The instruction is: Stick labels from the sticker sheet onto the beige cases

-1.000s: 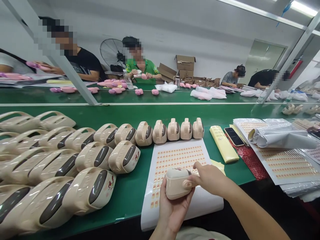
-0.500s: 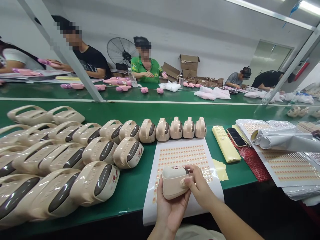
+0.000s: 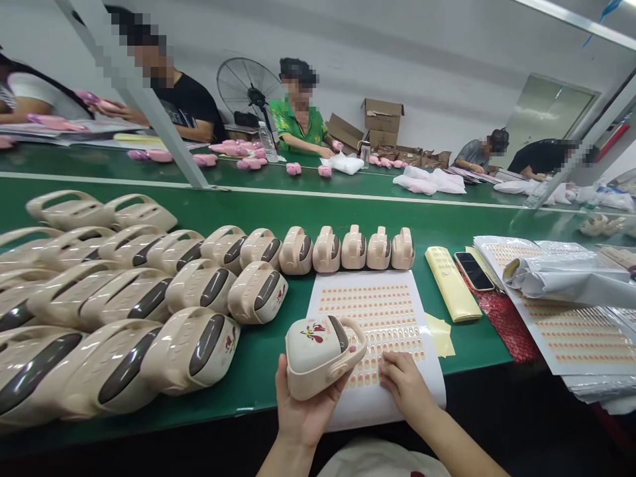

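Note:
My left hand (image 3: 308, 404) cradles a beige plastic casing (image 3: 313, 351) from below. This casing has a loop handle, a dark window and a red floral print on its pale face, and it is tilted toward me. On a white sheet of small orange-and-white stickers (image 3: 368, 301) rests my right hand (image 3: 405, 384). Its fingers are bunched together at the sticker rows; whatever they pinch is too small to make out. Close by on the left stands a similar casing with a floral print (image 3: 258, 291).
Many matching casings (image 3: 189, 351) fill the left side in rows. A yellow folded packet (image 3: 452, 285), a phone (image 3: 474, 271) and more sticker sheets (image 3: 561, 331) lie right. Beyond a white divider strip, several co-workers (image 3: 301, 122) handle pink parts.
My right hand has left the casing and dropped to the sticker sheet. My left hand has shifted left with the casing, turned so its handle points right.

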### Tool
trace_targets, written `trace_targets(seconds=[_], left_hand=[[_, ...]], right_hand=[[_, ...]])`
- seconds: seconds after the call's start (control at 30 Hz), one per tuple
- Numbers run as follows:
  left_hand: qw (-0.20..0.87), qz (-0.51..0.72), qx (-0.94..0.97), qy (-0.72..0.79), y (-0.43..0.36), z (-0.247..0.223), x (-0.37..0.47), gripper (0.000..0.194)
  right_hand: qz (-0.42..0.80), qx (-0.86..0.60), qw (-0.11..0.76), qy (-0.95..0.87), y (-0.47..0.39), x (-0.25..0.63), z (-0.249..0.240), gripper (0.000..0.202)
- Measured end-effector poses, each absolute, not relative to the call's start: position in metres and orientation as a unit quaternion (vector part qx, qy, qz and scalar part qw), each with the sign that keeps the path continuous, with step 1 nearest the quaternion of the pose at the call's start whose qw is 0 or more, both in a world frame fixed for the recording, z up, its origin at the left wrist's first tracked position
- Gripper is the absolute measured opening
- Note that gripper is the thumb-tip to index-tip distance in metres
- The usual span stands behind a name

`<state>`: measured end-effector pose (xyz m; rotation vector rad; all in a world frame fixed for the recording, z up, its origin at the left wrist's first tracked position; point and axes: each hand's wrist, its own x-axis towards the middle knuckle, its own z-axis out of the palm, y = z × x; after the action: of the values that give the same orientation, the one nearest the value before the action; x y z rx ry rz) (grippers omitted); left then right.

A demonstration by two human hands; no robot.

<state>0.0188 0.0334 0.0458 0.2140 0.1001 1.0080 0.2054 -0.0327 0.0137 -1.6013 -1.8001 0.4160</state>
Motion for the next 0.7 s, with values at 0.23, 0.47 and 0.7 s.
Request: trace_targets(seconds=[0.23, 0.47, 0.7], left_hand=[[0.824, 0.507, 0.155, 0.199, 0.027, 0.030, -0.011, 0.052], [0.790, 0.467, 0.266, 0.296, 0.022, 0.026, -0.016, 0.054], [0.529, 0.494, 0.602, 0.337, 0.030, 0.048, -0.008, 0.091]], right_hand=[[0.197, -0.633, 0.303, -0.684, -0.036, 0.203, 0.030, 0.026], [0.267, -0.717, 0.215, -0.607, -0.021, 0.190, 0.058, 0.024], [0.382, -0.682, 0.262, -0.565, -0.008, 0.207, 0.091, 0.015]])
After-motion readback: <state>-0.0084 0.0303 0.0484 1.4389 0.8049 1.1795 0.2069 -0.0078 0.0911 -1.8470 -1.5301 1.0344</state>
